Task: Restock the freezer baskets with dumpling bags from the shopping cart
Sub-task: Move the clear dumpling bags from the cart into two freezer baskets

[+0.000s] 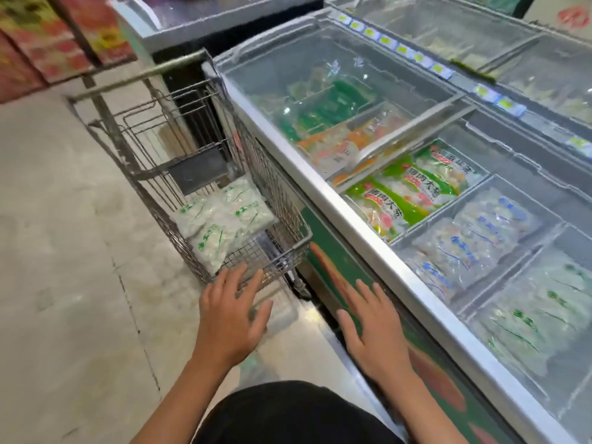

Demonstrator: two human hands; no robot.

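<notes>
— Beside the freezer, item one: what sits in your cart?

— Your grey wire shopping cart (205,174) holds a heap of clear dumpling bags with green print (221,219), near its front end.

— And your hands?

— Your left hand (232,318) is spread flat, empty, fingertips at the cart's front rim. Your right hand (373,328) is also flat and empty, over the green freezer front (339,261).

— Baskets?

— White freezer baskets (474,200) under your slid-back glass lid (336,88) hold blue-print bags (471,241), green-print bags (538,318) and green-and-orange packs (410,190).
</notes>
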